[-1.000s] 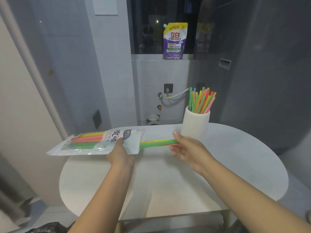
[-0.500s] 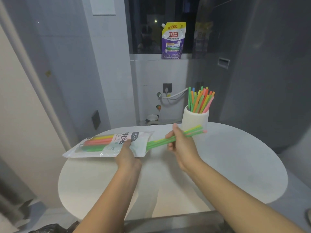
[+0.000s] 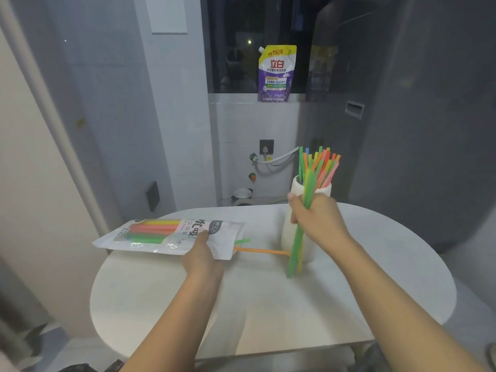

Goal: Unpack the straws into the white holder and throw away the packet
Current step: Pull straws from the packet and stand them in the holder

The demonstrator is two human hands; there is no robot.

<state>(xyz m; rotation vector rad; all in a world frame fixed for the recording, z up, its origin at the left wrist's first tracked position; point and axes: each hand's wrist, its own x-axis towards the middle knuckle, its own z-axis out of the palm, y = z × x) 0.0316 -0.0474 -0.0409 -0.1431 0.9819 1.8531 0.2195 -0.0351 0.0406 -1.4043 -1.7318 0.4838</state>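
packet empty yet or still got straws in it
Not empty: pink, yellow and green straws show through the packet, and two stick out of its open end by the left hand.

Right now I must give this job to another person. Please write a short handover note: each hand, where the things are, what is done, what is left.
Left hand: holds the packet near its open end, above the table.
Right hand: grips a bunch of green and yellow straws, roughly upright, in front of the white holder.
Done: many straws stand in the holder.
Left: put this bunch in; empty the packet, where straws remain and an orange one sticks out; throw the packet away.
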